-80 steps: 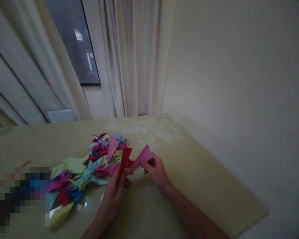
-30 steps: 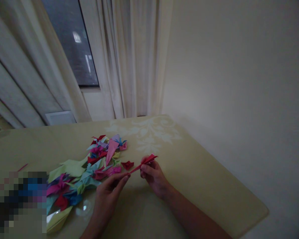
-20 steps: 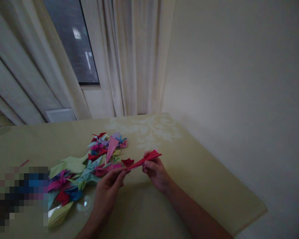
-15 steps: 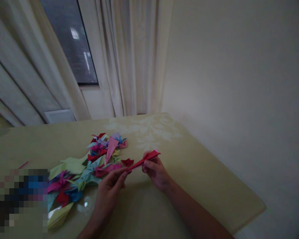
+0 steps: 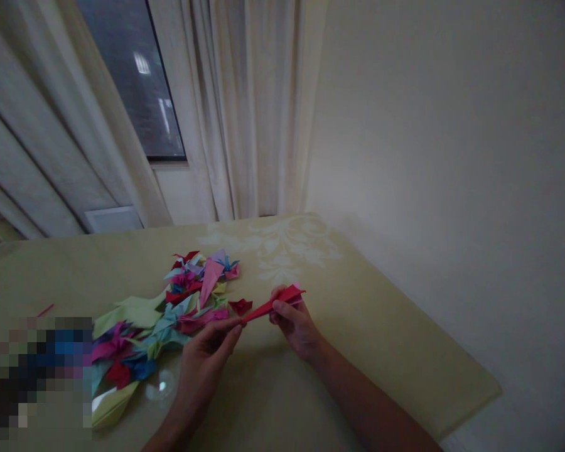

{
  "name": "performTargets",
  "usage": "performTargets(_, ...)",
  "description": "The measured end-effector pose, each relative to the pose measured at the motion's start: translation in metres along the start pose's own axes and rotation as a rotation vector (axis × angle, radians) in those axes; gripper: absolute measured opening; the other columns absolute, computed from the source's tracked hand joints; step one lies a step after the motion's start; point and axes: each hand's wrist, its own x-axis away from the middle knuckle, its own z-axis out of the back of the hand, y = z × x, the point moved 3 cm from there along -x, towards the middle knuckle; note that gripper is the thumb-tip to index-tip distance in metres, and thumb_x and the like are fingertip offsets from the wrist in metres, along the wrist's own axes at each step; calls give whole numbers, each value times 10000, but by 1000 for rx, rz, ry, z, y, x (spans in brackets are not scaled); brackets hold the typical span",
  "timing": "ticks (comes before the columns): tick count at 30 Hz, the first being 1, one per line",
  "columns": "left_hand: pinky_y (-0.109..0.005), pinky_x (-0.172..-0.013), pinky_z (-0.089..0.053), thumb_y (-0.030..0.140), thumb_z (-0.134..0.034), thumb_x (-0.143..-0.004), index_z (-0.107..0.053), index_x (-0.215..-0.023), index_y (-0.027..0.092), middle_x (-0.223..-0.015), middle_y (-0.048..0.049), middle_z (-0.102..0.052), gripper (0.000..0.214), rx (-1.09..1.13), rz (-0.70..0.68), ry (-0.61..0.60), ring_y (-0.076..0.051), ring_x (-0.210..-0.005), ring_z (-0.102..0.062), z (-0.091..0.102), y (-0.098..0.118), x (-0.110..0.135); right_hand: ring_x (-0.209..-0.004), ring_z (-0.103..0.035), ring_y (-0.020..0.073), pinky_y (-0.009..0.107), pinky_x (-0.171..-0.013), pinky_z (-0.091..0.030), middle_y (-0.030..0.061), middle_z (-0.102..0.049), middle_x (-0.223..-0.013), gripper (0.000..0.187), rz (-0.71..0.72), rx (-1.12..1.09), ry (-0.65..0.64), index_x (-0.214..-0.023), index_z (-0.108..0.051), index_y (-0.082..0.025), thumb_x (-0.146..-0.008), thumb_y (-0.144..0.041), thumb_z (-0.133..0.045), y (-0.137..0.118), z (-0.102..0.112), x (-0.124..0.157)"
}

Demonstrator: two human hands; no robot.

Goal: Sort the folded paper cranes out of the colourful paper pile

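A narrow, pointed piece of folded red paper (image 5: 263, 309) is held between my two hands above the table. The thumb and fingers of my left hand (image 5: 211, 351) pinch its thin lower tip. My right hand (image 5: 295, 323) grips the wider end, with the thumb on the near face; a bit of pink shows behind that end. Just beyond my left fingertips lies a small dark red folded paper (image 5: 240, 306). Left of my hands spreads a heap of colourful origami pieces (image 5: 169, 323), in pink, blue, green, red and purple.
A yellow-green cloth with a pale leaf pattern covers the table (image 5: 381, 339). Near my left wrist is a clear round object (image 5: 161, 386). A thin pink-red strip (image 5: 46, 310) lies at left, above a pixelated patch. Curtains, a window and a wall stand behind.
The red paper has turned slightly, showing more of its broad face. My left hand has shifted a little toward the left and down; the heap stays as it was.
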Motion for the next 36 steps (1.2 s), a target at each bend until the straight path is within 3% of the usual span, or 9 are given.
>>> performTargets(4, -239, -589, -542, 572, -849, -755, -825, -974, 182, -811, -46, -771, 448, 30, 24, 47, -166, -673, -651, 1, 1, 2, -627, -515, 98, 228, -597, -401, -44, -579, -704, 377, 20, -4, 9, -894, -705, -211, -679, -380, -964, 0, 1, -1)
performTargets(9, -246, -561, -533, 586, -818, -783, -820, -1010, 177, -831, -60, -780, 468, -6, -19, 2, -168, -650, -652, 2, -10, -3, -608, -494, 101, 230, -582, -381, -55, -545, -671, 403, 45, 17, 45, -885, -676, -211, -690, -430, -953, 1, 6, -2)
performTargets(13, -269, -633, -575, 563, -773, -839, -808, -1154, 215, -941, -74, -813, 471, -71, -80, -95, -197, -738, -714, -3, -13, -3, -632, -516, 127, 260, -611, -385, -41, -576, -680, 356, 66, 247, -94, -871, -657, -211, -738, -417, -915, -2, 3, 3)
performTargets(16, -286, -656, -598, 549, -741, -867, -823, -1155, 249, -972, -73, -831, 424, -98, -116, -155, -202, -721, -729, -7, -9, 0, -646, -498, 138, 268, -615, -360, -34, -574, -704, 362, 72, 363, -192, -901, -650, -216, -754, -432, -902, -6, 1, 7)
performTargets(21, -300, -718, -607, 528, -760, -846, -844, -1110, 267, -1011, -74, -836, 381, -143, -190, -114, -234, -816, -753, -4, 0, 0, -621, -414, 131, 261, -591, -296, -47, -494, -703, 431, 150, 378, -176, -896, -627, -223, -742, -520, -899, -23, 11, 2)
performTargets(26, -302, -721, -600, 539, -740, -860, -847, -1100, 263, -999, -76, -836, 381, -153, -188, -110, -241, -833, -752, -5, -2, -1, -662, -443, 153, 274, -617, -304, -9, -523, -731, 515, 182, 508, -192, -853, -669, -202, -803, -704, -771, -38, 21, -4)
performTargets(32, -309, -746, -605, 571, -742, -861, -818, -1178, 240, -1040, -89, -826, 464, -111, -110, -122, -231, -836, -745, -6, -7, -1, -614, -438, 139, 266, -586, -319, -24, -519, -674, 429, 174, 561, -171, -807, -655, -204, -820, -608, -800, -37, 23, -7)
performTargets(36, -277, -632, -574, 619, -716, -864, -835, -1107, 202, -818, -64, -785, 497, -65, -98, -96, -194, -682, -689, -3, -3, -3, -671, -543, 167, 285, -634, -421, 4, -608, -726, 381, 196, 517, -157, -799, -686, -201, -823, -560, -812, -35, 20, -9)
